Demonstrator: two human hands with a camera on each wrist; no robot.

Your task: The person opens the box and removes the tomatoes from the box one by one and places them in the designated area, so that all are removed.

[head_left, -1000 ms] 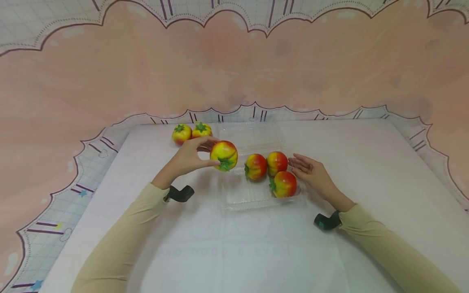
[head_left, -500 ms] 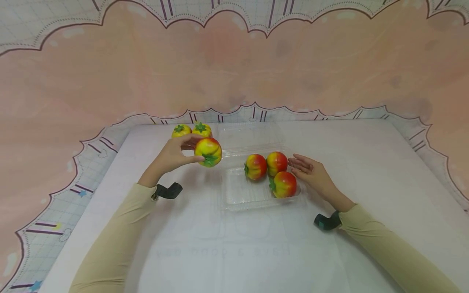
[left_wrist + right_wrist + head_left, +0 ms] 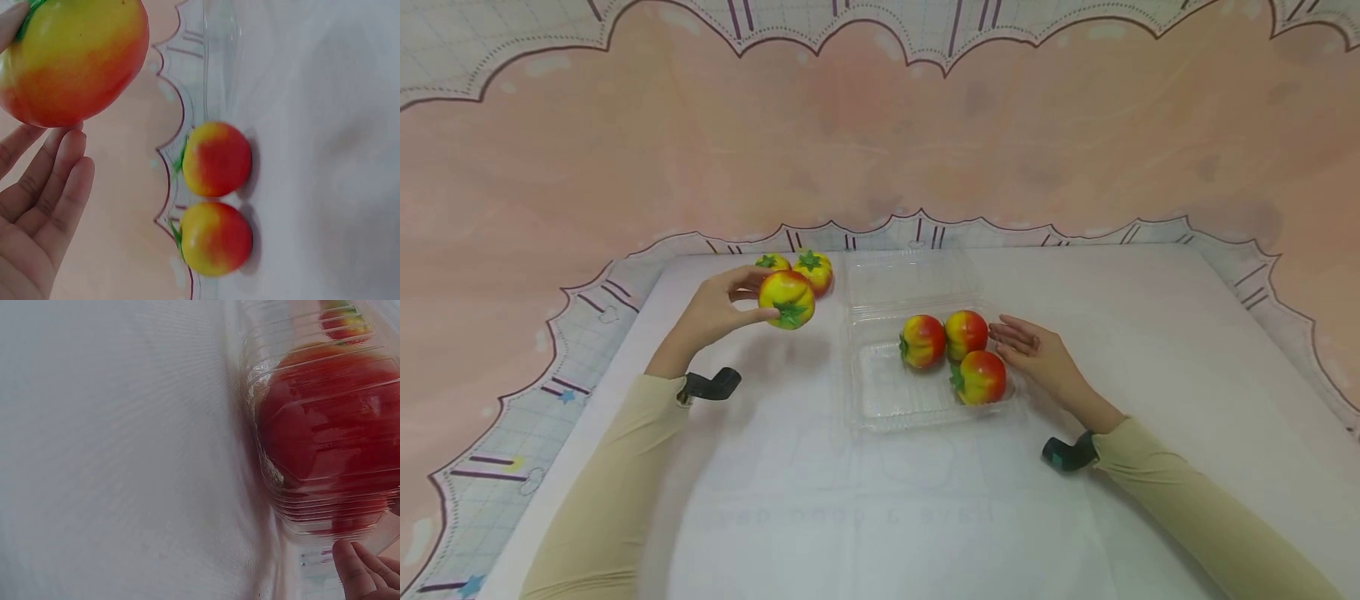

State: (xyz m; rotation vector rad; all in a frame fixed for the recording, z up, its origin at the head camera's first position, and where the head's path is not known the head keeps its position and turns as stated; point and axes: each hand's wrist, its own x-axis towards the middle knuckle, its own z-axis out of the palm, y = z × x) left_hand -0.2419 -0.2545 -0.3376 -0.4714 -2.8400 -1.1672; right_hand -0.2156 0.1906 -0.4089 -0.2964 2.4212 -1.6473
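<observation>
My left hand point(image 3: 713, 307) pinches a red-and-yellow persimmon point(image 3: 787, 300) between thumb and fingertips, its green leafy cap towards me. It is held up above the white table at the left. Just behind it sit two more persimmons point(image 3: 814, 273), one partly hidden by the held one; the left wrist view shows both whole, side by side. At the right, my right hand point(image 3: 1037, 354) rests with relaxed fingers at the wall of a clear plastic box point(image 3: 887, 390). Three persimmons point(image 3: 979, 377) lie in the box's right part. In the right wrist view, fingertips point(image 3: 350, 565) are right at its ribbed wall.
The box's clear lid point(image 3: 910, 277) is folded back flat towards the rear of the table point(image 3: 850, 517). A patterned peach backdrop point(image 3: 880, 142) stands behind. A dark wrist camera point(image 3: 713, 384) sticks out from the left sleeve, another point(image 3: 1070, 452) from the right.
My left hand has moved left with the persimmon, from beside the box to in front of the two rear persimmons. The right hand and the fruit in the box stay put.
</observation>
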